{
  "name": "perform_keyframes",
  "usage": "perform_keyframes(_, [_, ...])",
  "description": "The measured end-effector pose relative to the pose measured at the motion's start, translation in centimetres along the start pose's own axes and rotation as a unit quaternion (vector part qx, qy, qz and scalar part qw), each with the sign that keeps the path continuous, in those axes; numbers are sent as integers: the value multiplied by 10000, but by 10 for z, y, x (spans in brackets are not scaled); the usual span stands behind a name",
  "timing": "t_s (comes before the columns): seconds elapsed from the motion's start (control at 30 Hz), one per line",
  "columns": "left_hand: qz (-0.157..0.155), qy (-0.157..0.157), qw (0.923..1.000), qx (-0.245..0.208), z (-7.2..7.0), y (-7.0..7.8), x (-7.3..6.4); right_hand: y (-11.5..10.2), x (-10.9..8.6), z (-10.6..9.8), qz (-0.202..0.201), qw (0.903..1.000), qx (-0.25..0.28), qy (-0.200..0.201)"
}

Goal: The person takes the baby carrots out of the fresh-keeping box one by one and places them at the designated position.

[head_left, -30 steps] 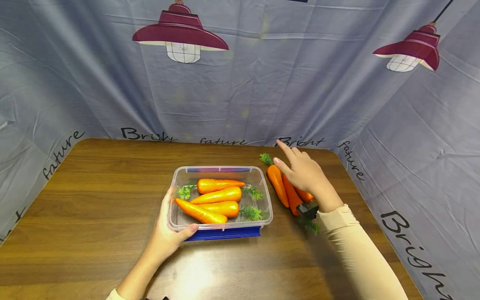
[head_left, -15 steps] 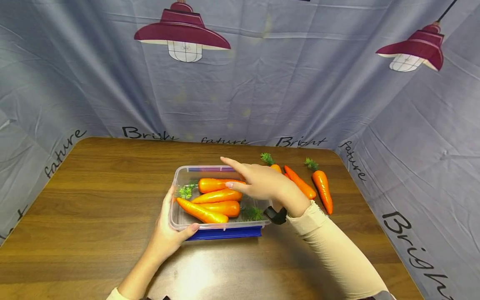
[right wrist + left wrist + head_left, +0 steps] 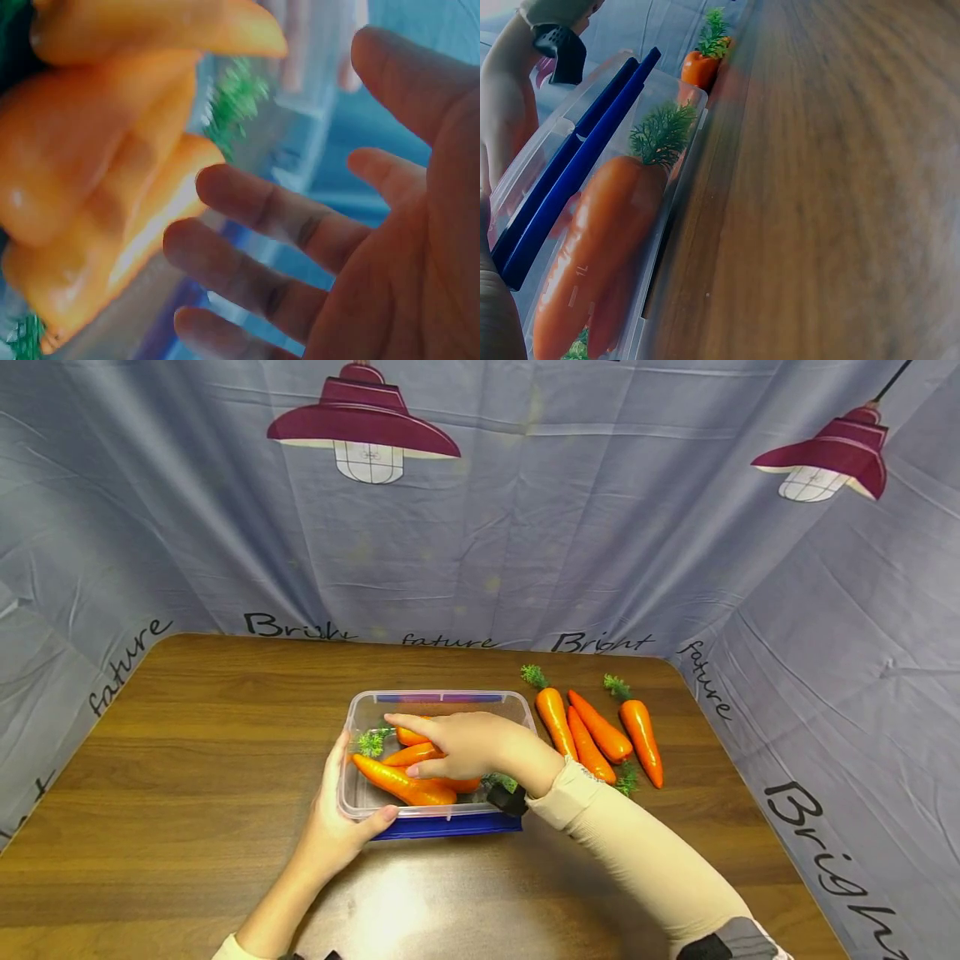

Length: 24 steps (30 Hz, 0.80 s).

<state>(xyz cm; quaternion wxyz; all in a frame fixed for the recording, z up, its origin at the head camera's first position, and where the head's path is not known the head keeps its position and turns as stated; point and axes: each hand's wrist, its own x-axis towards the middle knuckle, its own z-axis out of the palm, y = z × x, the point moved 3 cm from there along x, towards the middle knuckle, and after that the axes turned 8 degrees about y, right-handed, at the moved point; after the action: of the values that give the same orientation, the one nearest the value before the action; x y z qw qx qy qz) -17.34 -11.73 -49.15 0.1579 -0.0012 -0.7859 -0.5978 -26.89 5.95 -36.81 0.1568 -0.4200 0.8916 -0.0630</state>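
Observation:
A clear plastic container [image 3: 467, 812] with blue latch flaps [image 3: 450, 827] stands mid-table. In it lie several orange carrots [image 3: 401, 781] with green leafy tops, partly hidden under the right hand. My left hand [image 3: 333, 831] grips the container's left side, its thumb over the front-left rim. Above the carrots hovers my right hand [image 3: 472, 747], inside the container's outline. In the right wrist view its spread fingers [image 3: 247, 199] hold nothing, beside the blurred carrots. Through the container wall, the left wrist view shows a carrot [image 3: 619, 206] close up.
Several more carrots [image 3: 553, 718] lie on the wooden table [image 3: 225, 760] to the right of the container. A grey-blue curtain [image 3: 480, 543] printed with lamps and lettering encloses the table's back and sides.
My right hand has moved left from over the loose carrots on the right to over the carrots in the container. The left hand has kept its hold on the container.

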Motion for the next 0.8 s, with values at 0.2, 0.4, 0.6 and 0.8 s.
perform_keyframes(0.2, [-31, -20, 10000, 43, -1, 0, -1, -9, 14, 9, -73, 9985, 44, -543])
perform_keyframes(0.4, [-16, -27, 9999, 103, -1, 1, -1, -13, 23, 12, 218, 9944, -16, -1032])
perform_keyframes(0.6, [-68, -69, 9999, 60, -1, 0, -2, -17, 30, 16, 335, 9898, -247, -1363])
perform_keyframes(0.8, [-124, -74, 9999, 40, 0, -1, -2, -18, 35, 23, 392, 9858, -346, -1596])
